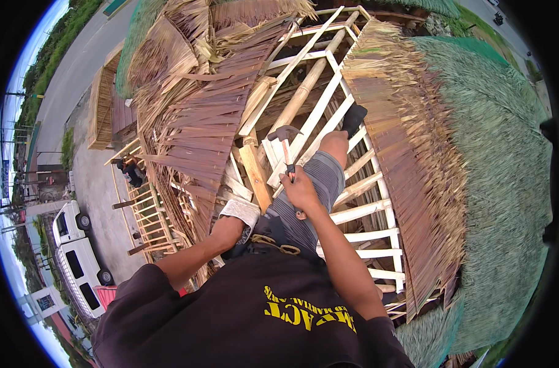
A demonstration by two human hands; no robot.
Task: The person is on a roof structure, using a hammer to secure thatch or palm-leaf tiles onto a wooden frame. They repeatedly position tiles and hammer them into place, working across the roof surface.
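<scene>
My right hand (301, 191) is wrapped round the handle of a claw hammer (284, 132), its metal head pointing away from me over the pale wooden strips. At my left hip, my left hand (228, 230) is against a white, patterned pouch or cloth (242, 212). The fingers of that hand are hidden, so whether they grip anything does not show. Under and ahead of the hammer runs a roof frame of light slats (316, 116) and bamboo poles (298, 101). My bent leg in striped grey shorts (321, 178) rests among the slats.
Brown palm thatch (200, 122) covers the frame on the left, and another thatch panel (408, 159) the right. Greenish thatch (500, 172) lies farther right. Gaps open between slats. Far below on the left are a person (131, 172), bamboo railings (150, 214) and a white van (80, 270).
</scene>
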